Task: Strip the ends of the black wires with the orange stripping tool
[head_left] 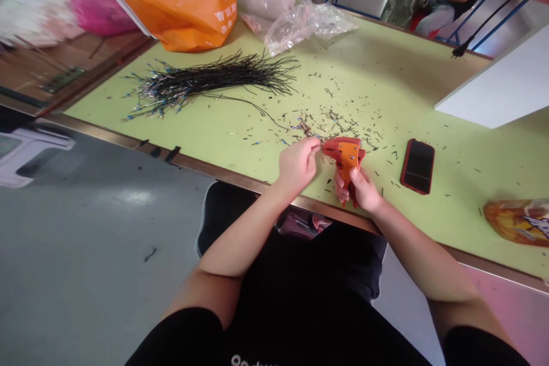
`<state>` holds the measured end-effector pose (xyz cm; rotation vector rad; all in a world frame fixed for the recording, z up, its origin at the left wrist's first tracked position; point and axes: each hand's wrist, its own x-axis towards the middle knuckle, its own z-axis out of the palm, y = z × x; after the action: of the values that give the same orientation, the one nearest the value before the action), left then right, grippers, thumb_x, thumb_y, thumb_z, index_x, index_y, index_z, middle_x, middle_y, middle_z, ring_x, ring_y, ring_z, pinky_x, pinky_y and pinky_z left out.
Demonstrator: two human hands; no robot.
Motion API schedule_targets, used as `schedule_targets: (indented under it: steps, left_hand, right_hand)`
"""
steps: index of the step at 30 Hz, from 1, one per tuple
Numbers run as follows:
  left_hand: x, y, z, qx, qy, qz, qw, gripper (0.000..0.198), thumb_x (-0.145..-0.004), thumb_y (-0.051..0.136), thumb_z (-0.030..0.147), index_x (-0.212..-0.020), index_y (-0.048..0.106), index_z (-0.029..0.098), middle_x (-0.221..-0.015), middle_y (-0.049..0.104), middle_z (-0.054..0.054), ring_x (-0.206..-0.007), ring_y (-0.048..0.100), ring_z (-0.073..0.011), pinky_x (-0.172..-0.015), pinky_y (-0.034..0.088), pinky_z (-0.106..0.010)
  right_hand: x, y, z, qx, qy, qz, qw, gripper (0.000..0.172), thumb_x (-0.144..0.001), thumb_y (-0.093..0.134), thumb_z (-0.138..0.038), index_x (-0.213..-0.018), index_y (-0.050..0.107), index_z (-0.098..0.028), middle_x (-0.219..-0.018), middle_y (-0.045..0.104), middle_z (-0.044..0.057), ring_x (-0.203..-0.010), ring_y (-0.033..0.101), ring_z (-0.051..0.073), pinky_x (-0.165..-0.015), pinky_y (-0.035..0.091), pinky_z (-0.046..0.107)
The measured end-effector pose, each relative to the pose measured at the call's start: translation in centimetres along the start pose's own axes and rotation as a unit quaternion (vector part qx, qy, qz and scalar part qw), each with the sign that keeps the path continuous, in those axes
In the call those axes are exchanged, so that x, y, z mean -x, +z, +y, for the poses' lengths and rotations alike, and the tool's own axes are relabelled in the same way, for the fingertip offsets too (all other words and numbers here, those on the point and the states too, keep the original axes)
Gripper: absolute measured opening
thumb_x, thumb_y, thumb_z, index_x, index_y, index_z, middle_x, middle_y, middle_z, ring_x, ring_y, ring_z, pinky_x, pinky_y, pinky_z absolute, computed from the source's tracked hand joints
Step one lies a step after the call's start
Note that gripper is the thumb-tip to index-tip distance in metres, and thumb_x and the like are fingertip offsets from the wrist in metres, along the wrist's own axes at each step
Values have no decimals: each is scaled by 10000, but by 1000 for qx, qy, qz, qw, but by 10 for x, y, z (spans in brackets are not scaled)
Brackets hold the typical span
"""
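While the right hand [360,189] grips an orange plastic tool [345,155], fingers curled closed round it, the left hand [297,164] pinches a thin wire end [319,148] at the tool's tip, just above the table's near edge. Bundle of black wires [210,83] lies upper left on the green table [240,148]; black phone [418,166] right of the hands.
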<state>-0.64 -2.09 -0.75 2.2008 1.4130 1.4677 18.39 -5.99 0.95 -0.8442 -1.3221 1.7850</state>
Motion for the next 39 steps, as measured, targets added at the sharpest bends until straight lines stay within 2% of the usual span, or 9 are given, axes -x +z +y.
schedule_targets:
  steps: [3,6,8,13,15,18,25,33,39]
  left_hand:
    - [-1,-2,-10,40,-25,56,997,241,-1067,438,231,-931,637,227,-789,711,-13,-680,655,-165,-663,494,-292]
    - [-3,-8,-25,77,-114,131,982,214,-1114,443,319,-996,606,245,-790,675,-9,-679,636,-167,-668,501,-304]
    - [-5,-9,-27,86,-118,129,981,218,-1129,451,365,-1045,611,243,-813,690,-14,-725,666,-167,-707,523,-304]
    - [-4,-1,-6,2,-41,26,999,289,-1137,434,348,-1080,678,204,-926,779,-58,-834,737,-177,-760,546,-296]
    - [-2,1,2,-27,-12,10,1000,315,-1138,414,318,-1073,696,196,-951,798,-71,-873,761,-186,-769,551,-294]
    - [2,0,8,-37,29,6,999,298,-1125,421,267,-1043,698,195,-945,809,-64,-877,775,-179,-759,550,-278]
    - [3,2,11,48,95,-30,994,246,-1110,404,177,-1006,623,219,-664,721,30,-689,719,-129,-705,523,-247]
    - [3,3,12,51,149,-4,988,173,-1111,447,173,-1081,611,216,-728,747,30,-670,712,-116,-642,489,-243]
    - [2,3,16,30,191,11,981,175,-1099,436,154,-1056,592,221,-775,763,16,-670,720,-108,-651,523,-231]
  right_hand:
    - [6,-12,-15,-18,-96,31,995,622,-895,647,-842,-744,627,-239,-523,487,-45,-417,463,145,-437,470,308]
    - [10,-27,-38,-87,-210,169,959,593,-900,637,-828,-706,589,-269,-553,426,-46,-475,461,165,-506,525,337]
    - [10,-32,-46,-99,-226,206,947,545,-903,671,-788,-733,627,-272,-587,433,-42,-506,470,165,-556,559,345]
    - [2,-15,-23,-25,-146,81,986,572,-875,682,-828,-891,723,-258,-717,631,22,-679,664,238,-706,639,437]
    - [-2,-8,-10,-6,-100,18,995,628,-873,638,-872,-970,734,-259,-788,683,47,-779,718,279,-771,653,479]
    - [-7,-6,1,-5,-63,-14,998,642,-908,589,-873,-1043,733,-263,-871,729,68,-841,743,298,-793,655,493]
    - [-14,-7,-1,-46,-42,14,998,656,-859,591,-919,-916,668,-270,-875,722,92,-975,746,336,-782,673,491]
    - [-13,-4,-1,1,2,88,996,704,-730,629,-991,-803,594,-292,-825,675,96,-1006,719,363,-685,657,486]
    - [-12,-3,4,19,-7,142,990,702,-730,621,-999,-737,573,-299,-702,636,79,-919,724,365,-673,649,507]
